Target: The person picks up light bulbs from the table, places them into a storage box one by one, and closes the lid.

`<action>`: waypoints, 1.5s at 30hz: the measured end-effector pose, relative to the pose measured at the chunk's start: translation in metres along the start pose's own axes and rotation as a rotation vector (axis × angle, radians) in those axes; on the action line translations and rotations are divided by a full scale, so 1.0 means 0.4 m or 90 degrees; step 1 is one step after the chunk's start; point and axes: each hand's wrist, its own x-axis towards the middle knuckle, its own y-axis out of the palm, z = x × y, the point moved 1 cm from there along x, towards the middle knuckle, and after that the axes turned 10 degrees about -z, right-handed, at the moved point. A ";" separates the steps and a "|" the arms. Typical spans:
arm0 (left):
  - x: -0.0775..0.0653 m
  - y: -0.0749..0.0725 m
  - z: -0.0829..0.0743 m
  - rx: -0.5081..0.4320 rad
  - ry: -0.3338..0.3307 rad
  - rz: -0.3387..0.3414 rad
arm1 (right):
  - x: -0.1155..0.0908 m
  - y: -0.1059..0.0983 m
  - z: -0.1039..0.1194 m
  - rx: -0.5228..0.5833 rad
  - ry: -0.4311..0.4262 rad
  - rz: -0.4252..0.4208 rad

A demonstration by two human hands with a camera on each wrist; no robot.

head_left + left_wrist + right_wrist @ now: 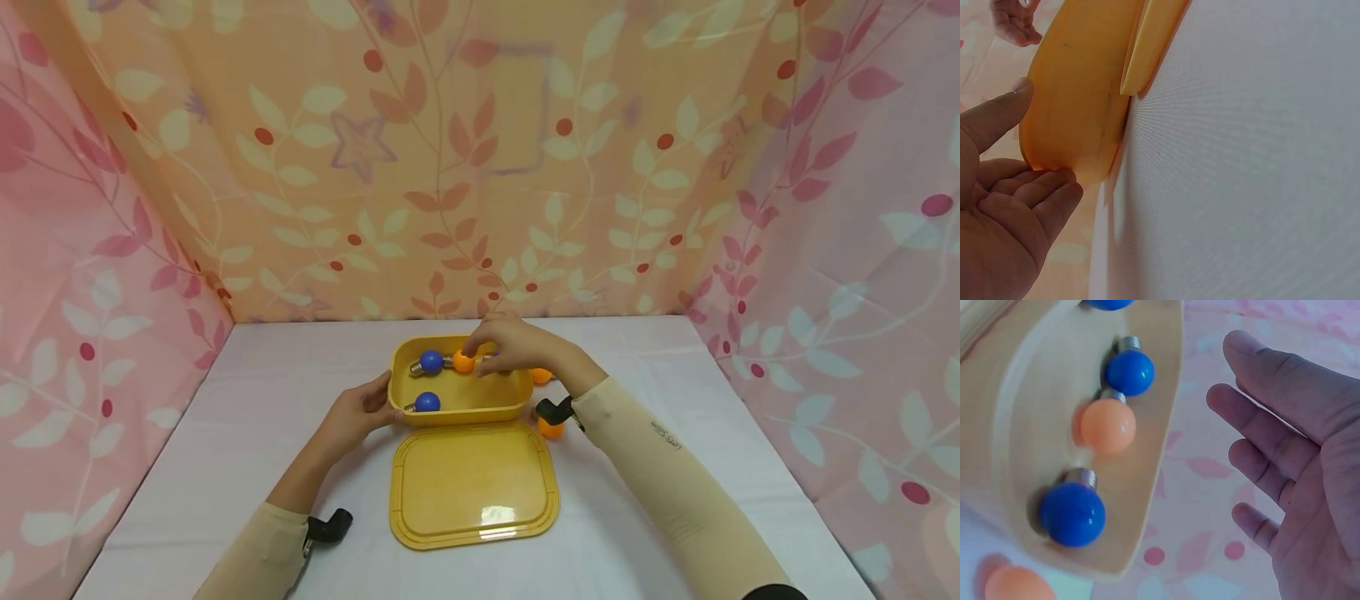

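Note:
A yellow plastic box [457,414] stands on the table with blue and orange light bulbs in it. My left hand [363,410] grips its left end; in the left wrist view the thumb and fingers lie against the box wall [1079,94]. Over the back right of the box hovers my right hand [513,343], fingers loosely bent, nothing between them in the right wrist view. Beneath it lie an orange bulb [1109,427] and blue bulbs [1072,514] in a row along the back wall. Another blue bulb [427,402] rests in the front left corner.
A yellow lid [472,483] lies flat just in front of the box. Two orange bulbs, one by the right end [542,376] and one nearer [551,428], sit outside the box, partly hidden by the right arm. Patterned cloth [465,167] hangs behind and at both sides.

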 end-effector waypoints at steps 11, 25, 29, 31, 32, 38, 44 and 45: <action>0.010 -0.004 -0.004 0.011 0.000 0.002 | -0.086 -0.050 -0.041 0.040 0.100 -0.066; -0.001 0.001 0.012 0.009 -0.005 0.001 | -0.252 -0.040 -0.078 0.066 0.136 -0.125; 0.000 0.002 0.008 0.009 -0.002 0.000 | -0.300 -0.020 -0.096 0.102 0.155 -0.132; 0.000 0.003 0.009 0.010 0.002 0.001 | -0.321 -0.008 -0.104 0.134 0.162 -0.135; 0.000 0.003 0.008 0.010 0.002 0.002 | -0.330 -0.001 -0.109 0.144 0.160 -0.134; -0.002 0.003 0.003 0.003 -0.001 0.006 | -0.369 0.037 -0.127 0.201 0.183 -0.093; 0.001 0.001 0.006 -0.001 0.002 0.008 | -0.385 0.064 -0.139 0.257 0.217 -0.051; 0.001 0.001 0.006 -0.002 0.004 0.008 | -0.386 0.070 -0.143 0.262 0.215 -0.047</action>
